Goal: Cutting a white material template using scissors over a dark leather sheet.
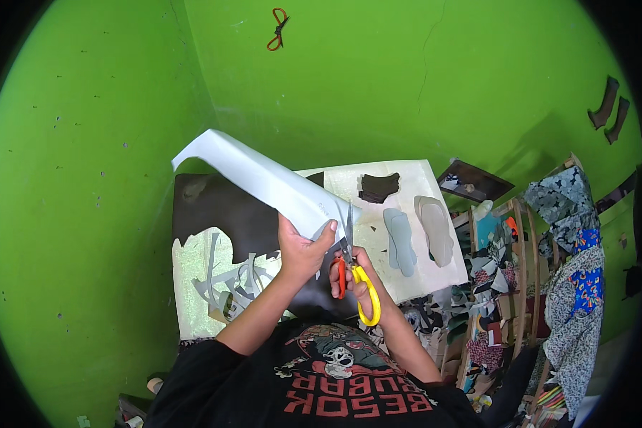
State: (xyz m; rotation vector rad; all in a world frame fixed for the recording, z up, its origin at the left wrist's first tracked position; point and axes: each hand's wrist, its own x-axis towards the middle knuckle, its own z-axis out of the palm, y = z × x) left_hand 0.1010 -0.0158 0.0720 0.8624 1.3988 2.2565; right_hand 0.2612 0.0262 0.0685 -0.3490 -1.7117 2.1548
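Observation:
My left hand (pixel 303 253) grips a long white sheet (pixel 257 175) by its lower right part, thumb on top. The sheet is raised above the table and curls at its far left end. In my right hand (pixel 365 260) is a pair of scissors (pixel 349 251) with one red and one yellow handle loop. Their blades point away from me at the sheet's right end. Whether both blades are on the material is hard to see. Beneath lies a dark sheet (pixel 228 210) on a pale work surface (pixel 406 285).
Right of the scissors lie blue-grey sole-shaped pieces (pixel 399 242), beige-grey sole-shaped pieces (pixel 434 232) and a dark cut piece (pixel 379 187). Thin grey offcut strips (pixel 242 282) lie left. A wooden rack (pixel 521 271) of scraps and a patterned cloth (pixel 571 335) stand right. Green walls (pixel 321 78) rise behind.

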